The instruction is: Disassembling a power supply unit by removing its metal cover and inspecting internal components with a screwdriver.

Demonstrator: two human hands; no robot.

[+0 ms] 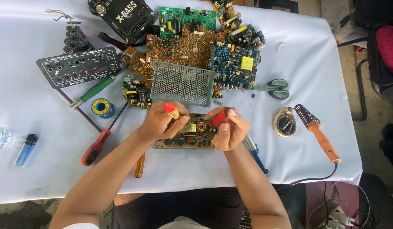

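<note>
over the white-covered bench (43, 169), my left hand (162, 122) is closed around a red-tipped probe (171, 110), and my right hand (228, 129) pinches a second red probe (218, 118). both tips point down at the small circuit board (186, 138) lying flat between my hands, beside its copper coil (201, 127). a perforated metal cover (182, 82) lies just behind the board, scissors (275, 88) and a soldering iron (319, 131) to the right, a red screwdriver (96, 146) to the left.

White-clothed table (315, 51) in daylight; grey floor (349, 89), perhaps a dark chair (377, 63).
</note>
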